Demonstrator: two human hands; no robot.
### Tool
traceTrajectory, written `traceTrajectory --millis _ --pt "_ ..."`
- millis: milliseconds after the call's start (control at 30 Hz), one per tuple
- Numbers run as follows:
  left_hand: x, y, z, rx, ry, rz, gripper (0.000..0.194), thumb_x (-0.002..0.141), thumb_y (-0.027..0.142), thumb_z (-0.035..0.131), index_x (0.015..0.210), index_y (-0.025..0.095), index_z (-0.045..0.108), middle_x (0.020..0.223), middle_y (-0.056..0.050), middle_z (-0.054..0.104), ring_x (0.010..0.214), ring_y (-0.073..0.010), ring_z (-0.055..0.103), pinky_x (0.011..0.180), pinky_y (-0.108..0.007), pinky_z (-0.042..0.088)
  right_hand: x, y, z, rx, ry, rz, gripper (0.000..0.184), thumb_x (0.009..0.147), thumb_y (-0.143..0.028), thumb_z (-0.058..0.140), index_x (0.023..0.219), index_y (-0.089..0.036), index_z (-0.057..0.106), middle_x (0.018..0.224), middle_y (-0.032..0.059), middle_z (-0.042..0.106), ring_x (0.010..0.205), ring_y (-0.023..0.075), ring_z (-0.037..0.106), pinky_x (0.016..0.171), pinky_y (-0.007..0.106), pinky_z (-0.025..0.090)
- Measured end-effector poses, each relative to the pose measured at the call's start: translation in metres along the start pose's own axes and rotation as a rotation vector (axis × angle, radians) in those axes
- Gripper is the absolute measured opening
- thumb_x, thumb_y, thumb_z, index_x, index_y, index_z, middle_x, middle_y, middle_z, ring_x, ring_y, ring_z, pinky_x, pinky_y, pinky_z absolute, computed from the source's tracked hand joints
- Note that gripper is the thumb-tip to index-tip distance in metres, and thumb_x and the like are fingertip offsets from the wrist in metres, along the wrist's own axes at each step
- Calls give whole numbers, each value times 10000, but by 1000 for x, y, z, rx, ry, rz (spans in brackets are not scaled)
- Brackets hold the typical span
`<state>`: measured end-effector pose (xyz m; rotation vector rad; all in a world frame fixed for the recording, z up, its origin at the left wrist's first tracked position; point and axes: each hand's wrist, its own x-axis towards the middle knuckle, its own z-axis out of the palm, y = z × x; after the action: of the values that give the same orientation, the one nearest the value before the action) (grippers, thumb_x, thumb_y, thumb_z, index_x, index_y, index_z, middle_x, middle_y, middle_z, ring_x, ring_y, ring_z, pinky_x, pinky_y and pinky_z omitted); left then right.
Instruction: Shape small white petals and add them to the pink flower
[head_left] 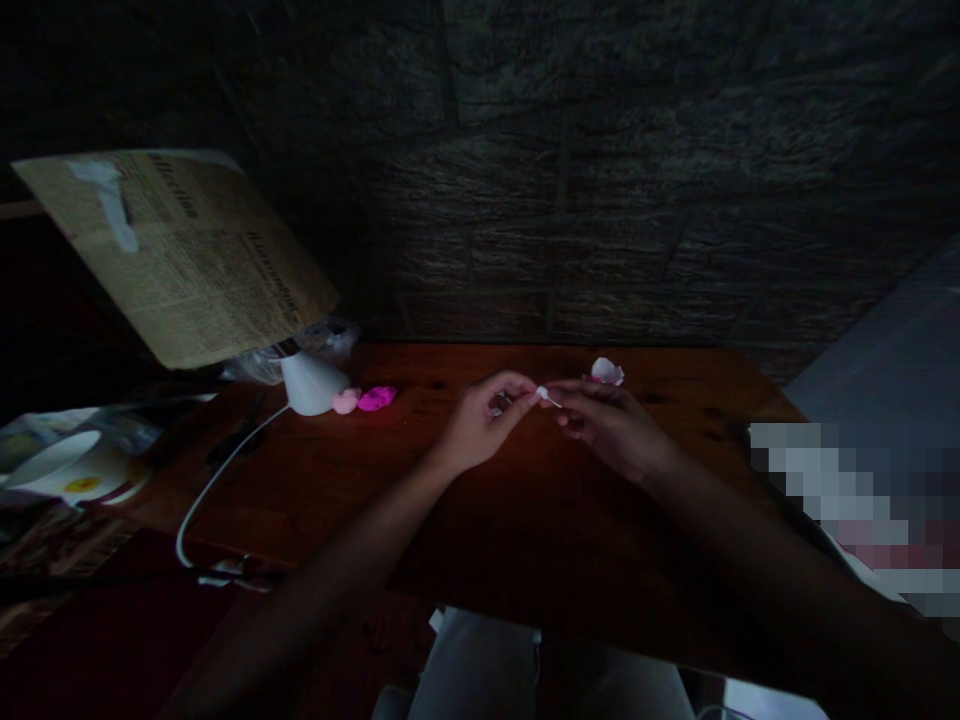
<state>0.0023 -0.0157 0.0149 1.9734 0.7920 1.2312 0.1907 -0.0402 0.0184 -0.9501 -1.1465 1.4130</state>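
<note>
Above the wooden table, my left hand (480, 420) and my right hand (611, 430) meet with fingertips pinched at a small white piece (542, 393). It looks soft, but its material is too dark and small to make out. A thin pale strip sticks out from it toward my right fingers. Both hands are closed on the piece. Just behind my right hand lies a white, jagged-edged cup-like thing (608, 371), with some pink at its lower left. Farther left, a light pink lump (347, 401) and a bright magenta lump (378, 398) rest side by side.
A lamp with a newspaper-print shade (217, 260) and white base (309, 384) stands at the left, its white cord (196, 505) running over the table edge (600, 636). A white cup (64, 468) is at far left. A dark stone-patterned wall (510, 180) rises behind.
</note>
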Motion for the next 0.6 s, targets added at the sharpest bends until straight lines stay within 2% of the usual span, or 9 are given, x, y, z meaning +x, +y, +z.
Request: traceTrajectory --millis 133,367,600 --pt "-1 1 1 6 10 13 116 903 306 666 910 192 688 889 -45 761 771 -124 678 671 -241 524 0 1 -2 -11 13 6 191 661 -362 862 815 -254 824 841 48 771 668 123 608 562 261 457" --pt "-1 0 1 4 37 16 120 880 301 696 902 183 693 887 -48 767 764 -124 690 655 -227 524 -1 0 1 55 16 29 158 671 -364 849 798 -272 825 900 57 796 691 139 652 553 256 457" --pt "-2 1 3 20 29 4 133 884 315 687 891 182 691 885 -47 766 774 -126 692 670 -231 530 -2 -2 5 44 71 13 130 631 -306 854 745 -252 823 750 29 743 629 109 568 532 238 401"
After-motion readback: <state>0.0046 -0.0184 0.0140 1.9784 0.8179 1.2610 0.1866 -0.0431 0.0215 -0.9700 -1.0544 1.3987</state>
